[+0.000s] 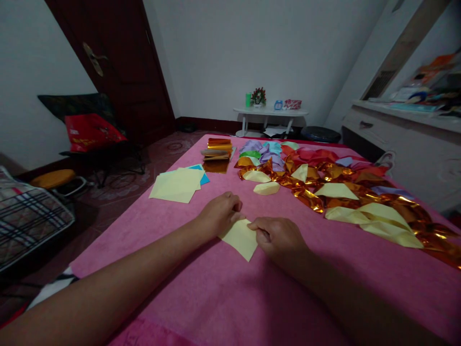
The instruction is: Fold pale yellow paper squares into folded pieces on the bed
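Here we are, a yellow paper (243, 241) low over the pink cloth (201, 298), the left hand (221, 212) with its grip closed on the far edge, the right hand (280, 239) pinching the right side tight. An uneven tug could tear it; pressing on that soft cloth might leave a crooked crease.

Readable text: none | red bag (94, 132): print (74, 131) too blurred
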{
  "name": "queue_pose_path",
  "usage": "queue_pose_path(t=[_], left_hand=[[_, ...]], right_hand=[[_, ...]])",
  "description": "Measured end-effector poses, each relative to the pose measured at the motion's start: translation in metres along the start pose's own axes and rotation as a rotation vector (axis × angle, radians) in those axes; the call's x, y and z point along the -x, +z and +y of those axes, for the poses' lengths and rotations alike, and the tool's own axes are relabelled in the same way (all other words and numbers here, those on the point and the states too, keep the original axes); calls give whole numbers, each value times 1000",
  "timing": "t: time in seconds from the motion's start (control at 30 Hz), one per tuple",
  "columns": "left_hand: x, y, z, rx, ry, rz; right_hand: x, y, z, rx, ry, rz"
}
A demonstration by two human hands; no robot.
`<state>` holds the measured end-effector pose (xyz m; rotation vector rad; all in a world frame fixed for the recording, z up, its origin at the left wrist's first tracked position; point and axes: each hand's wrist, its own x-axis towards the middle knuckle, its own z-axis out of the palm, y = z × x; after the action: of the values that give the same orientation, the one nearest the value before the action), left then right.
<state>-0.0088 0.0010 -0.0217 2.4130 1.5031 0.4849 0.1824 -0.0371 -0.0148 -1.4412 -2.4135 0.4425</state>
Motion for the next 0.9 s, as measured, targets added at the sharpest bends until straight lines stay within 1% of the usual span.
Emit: queue_pose_path(t=[0.1,0.17,0.27,0.3,0.37,0.43,0.47,0.53,0.6,0.67,0.73,0.8,0.9], left_hand=[[2,-4,-14,-5,-23,28],[1,-9,-20,-4,-60,28],[-1,-14,-26,14,-106,17],[-1,-15,-27,23,-113,14],[-3,-15,-29,43,-112,3],[-4,-14,-31,53,-104,-1],[-4,-14,-31,52,-100,1],[-4,-13,-33,51,-86,5],[-4,-14,-35,61,-79,4],[-3,-14,-35,73,-77,5],[-3,-14,-35,74,-77,7],[-3,-14,-35,70,-69,6],[-4,-15,-36,74,-46,-3]], right_hand=[[3,3,1,3,-8,16],[7,5,1,60,-52,68],[7,8,-1,221,-167,183],[5,9,-2,242,-228,194],[-6,10,-3,181,-366,163],[-20,11,-3,68,-531,89],[-27,12,-3,24,-580,60],[-37,12,0,-44,-611,23],[-39,13,4,-87,-625,-14],[-31,13,9,-103,-634,-46],[-15,11,16,-88,-612,-60],[5,8,20,-75,-611,-51],[32,1,23,-55,-530,1]])
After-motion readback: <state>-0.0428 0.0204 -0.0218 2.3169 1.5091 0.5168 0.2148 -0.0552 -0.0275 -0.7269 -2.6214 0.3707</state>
